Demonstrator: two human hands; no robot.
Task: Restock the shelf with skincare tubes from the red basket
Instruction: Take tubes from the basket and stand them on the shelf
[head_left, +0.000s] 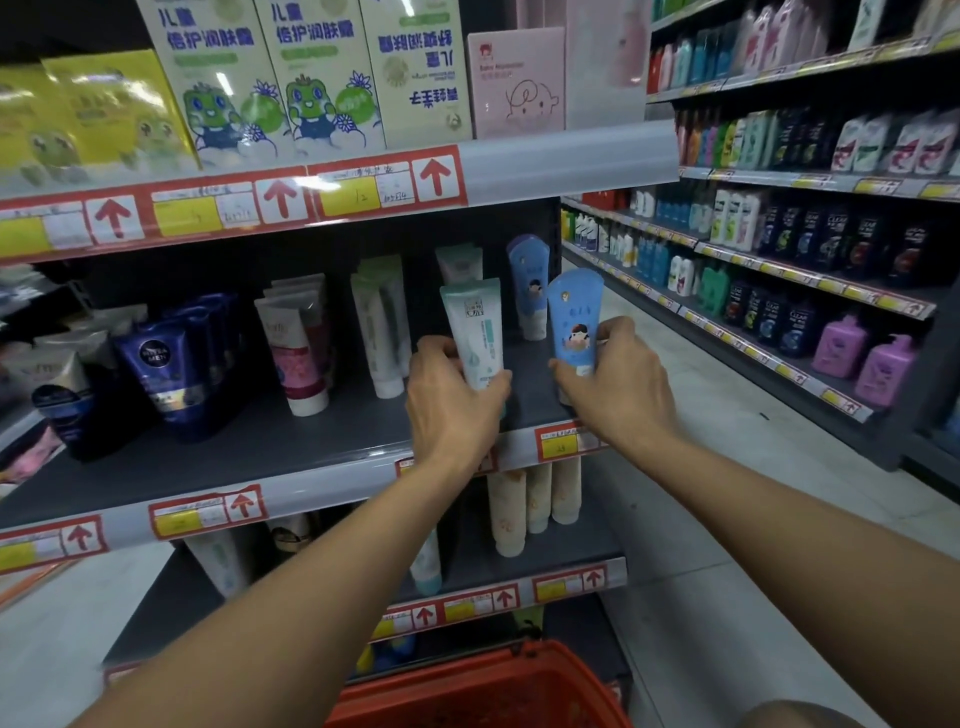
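Tubes stand upright in both your hands, left hand (452, 395) clasping the mint tube (475, 332), right hand (618, 384) clasping the blue tube (574, 325), lowered near the shelf (291, 447) edge, basket (483, 686) below.

Shop aisle, pretty dim overall, with glare on the glossy green-and-white cartoon boxes (270, 78) up at 11 o'clock. A pale pink box (517, 83) sits beside them at 12. Grey price rails (566, 161) with red arrow labels (435, 176) run along the front of each level. Over at 9 o'clock there's a row of dark blue Nivea Men tubes (166, 364). The floor (727, 519) is light grey tile, running off toward 1 o'clock. Across the aisle at 3 o'clock stands a long dark rack (810, 280) packed with shampoo bottles, mostly dark ones, plus a few lilac pump bottles (862, 358) low down.
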